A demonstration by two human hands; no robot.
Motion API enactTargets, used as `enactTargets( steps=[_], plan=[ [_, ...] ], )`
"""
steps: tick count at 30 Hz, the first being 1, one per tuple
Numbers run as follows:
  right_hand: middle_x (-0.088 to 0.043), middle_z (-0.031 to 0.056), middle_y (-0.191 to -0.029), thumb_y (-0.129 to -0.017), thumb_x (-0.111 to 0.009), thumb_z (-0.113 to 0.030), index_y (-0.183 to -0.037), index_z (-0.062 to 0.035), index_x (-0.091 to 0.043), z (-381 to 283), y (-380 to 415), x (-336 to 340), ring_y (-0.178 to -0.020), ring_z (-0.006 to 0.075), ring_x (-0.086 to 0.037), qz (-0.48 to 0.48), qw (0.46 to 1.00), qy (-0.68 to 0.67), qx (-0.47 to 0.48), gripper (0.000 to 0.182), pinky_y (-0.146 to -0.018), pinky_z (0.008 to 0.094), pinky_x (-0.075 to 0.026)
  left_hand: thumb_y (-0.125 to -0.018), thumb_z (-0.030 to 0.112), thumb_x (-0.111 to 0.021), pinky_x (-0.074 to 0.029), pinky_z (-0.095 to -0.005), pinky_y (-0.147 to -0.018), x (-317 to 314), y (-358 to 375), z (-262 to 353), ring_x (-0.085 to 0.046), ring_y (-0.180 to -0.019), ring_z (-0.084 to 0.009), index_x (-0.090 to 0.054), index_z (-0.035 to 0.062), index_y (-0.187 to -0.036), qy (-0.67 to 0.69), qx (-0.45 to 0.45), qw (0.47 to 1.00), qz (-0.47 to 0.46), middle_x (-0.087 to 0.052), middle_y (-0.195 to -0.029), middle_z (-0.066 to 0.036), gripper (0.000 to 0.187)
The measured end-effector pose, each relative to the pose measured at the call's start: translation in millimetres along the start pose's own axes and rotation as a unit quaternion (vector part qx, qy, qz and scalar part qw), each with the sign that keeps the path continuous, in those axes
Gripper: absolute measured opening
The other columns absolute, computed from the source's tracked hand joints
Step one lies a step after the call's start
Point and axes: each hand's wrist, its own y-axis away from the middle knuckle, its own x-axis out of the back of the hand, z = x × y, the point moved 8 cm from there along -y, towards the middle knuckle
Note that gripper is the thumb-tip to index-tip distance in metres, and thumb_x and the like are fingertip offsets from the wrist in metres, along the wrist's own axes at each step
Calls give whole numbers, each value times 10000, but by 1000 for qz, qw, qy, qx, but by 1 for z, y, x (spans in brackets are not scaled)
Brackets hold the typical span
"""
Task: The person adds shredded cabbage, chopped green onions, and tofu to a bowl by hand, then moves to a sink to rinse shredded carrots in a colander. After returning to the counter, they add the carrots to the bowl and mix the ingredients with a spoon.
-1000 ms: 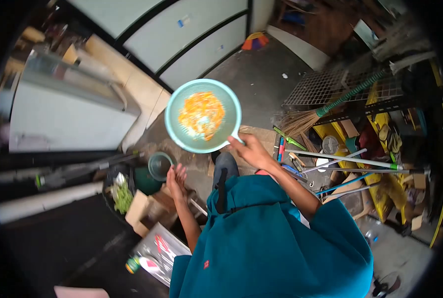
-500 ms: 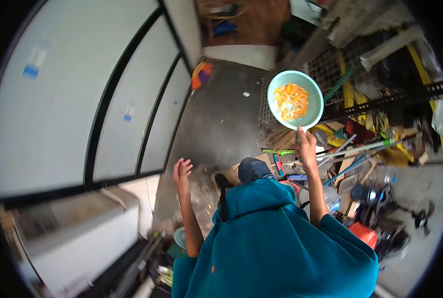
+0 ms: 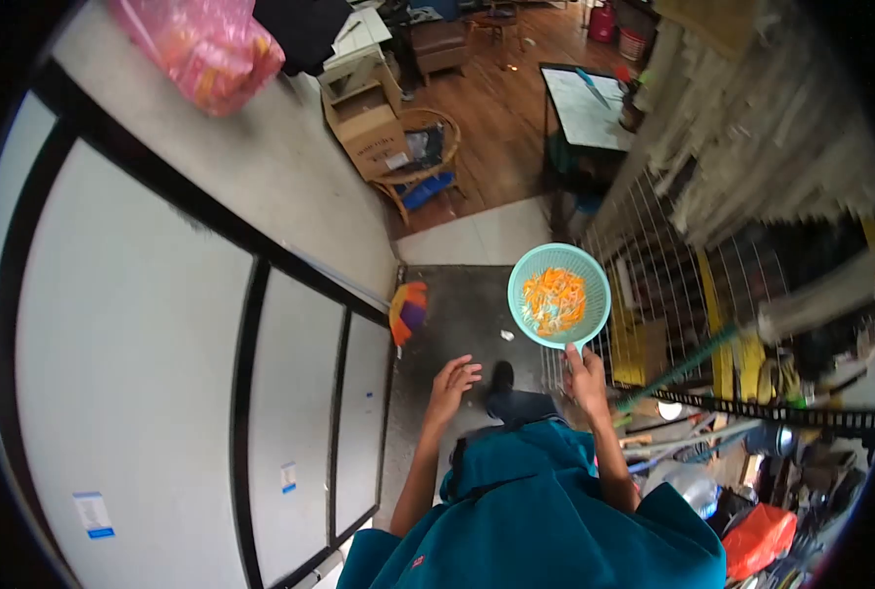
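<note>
Where the colander (image 3: 531, 265) is held, wire mesh (image 3: 658, 280) adjoins.

Soft indoor light, fisheye-bowed edges, black corners, pale panels (image 3: 153, 324) bright, floor (image 3: 452, 306) dim

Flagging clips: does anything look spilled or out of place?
A small white scrap lies on the dark floor, looking like stray litter. The orange and white shreds sit inside the mint-green colander; no spill shows.

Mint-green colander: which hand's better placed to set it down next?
Likely the right hand: it holds the mint-green colander, with orange and white shreds inside. The left hand is off to the side, apart from it, nothing visible in its grasp.
</note>
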Motion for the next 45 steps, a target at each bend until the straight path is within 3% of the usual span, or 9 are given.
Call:
enactTargets(
  steps=[5,9,14,18,22,28,37,39,45],
  plan=[
    [-449,-19,-546,-912,-545,-398,-868,-40,-577,-100,-105,-47,-435,63,-416,-15,999,-3,43,362,-382,223,-295,-954,281,-492,-466,-283,-816,19,-99,78,-622,-963,-185,-472,26,-1254,33,15,999,20,-620,-1128,-128,394],
    [-433,-25,-538,-928,-532,-369,-881,-47,-565,-162,-191,-92,-425,55,-390,-34,998,-41,44,327,-372,221,-275,-941,369,-503,-480,-319,-828,45,-217,95,-620,-984,-206,-429,33,-1286,48,31,998,37,-611,-1150,-131,487],
    [-404,-25,-522,-941,-511,-376,-817,-63,-512,-208,-337,-156,-386,63,-363,-49,998,-13,31,337,-343,224,-259,-941,337,-509,-489,-311,-815,76,-383,145,-624,-963,-210,-403,25,-1292,103,-3,994,31,-615,-1132,-136,481],
    [-401,-22,-516,-944,-511,-363,-805,-55,-511,-295,-470,-205,-387,69,-368,-57,996,41,61,338,-349,225,-263,-952,320,-498,-481,-292,-788,113,-550,221,-632,-924,-181,-489,37,-1234,118,-52,991,39,-634,-1105,-115,400],
    [-414,-16,-518,-956,-499,-330,-803,-38,-506,-363,-545,-230,-392,64,-364,-61,997,-48,28,330,-358,224,-264,-951,324,-494,-480,-285,-789,111,-665,313,-636,-915,-185,-490,13,-1225,74,-29,995,55,-639,-1097,-122,414],
    [-448,-24,-538,-936,-542,-331,-871,-20,-547,-458,-682,-236,-406,45,-388,-40,994,-86,58,318,-375,213,-278,-961,258,-479,-476,-284,-812,78,-808,433,-616,-937,-174,-490,-4,-1231,74,-64,995,-19,-633,-1087,-123,376],
    [-443,-36,-543,-918,-561,-360,-913,-21,-535,-517,-953,-193,-426,56,-405,27,995,-82,47,340,-383,227,-303,-945,279,-498,-464,-289,-810,71,-1012,440,-622,-943,-179,-500,3,-1222,-9,-11,1000,11,-629,-1109,-133,391],
    [-417,-46,-536,-922,-555,-354,-985,-17,-512,-544,-1014,-177,-417,47,-387,15,993,-116,15,345,-373,224,-295,-946,300,-506,-471,-297,-822,48,-1070,468,-624,-960,-195,-490,1,-1229,-16,-12,1000,-3,-629,-1103,-141,413],
    [-428,-13,-504,-922,-560,-311,-925,-1,-500,-658,-1184,-130,-383,64,-370,38,995,-73,63,316,-351,232,-288,-960,275,-483,-465,-310,-865,-27,-1240,559,-606,-1022,-219,-463,0,-1264,-13,-14,998,-54,-607,-1151,-157,410]
  ],
)
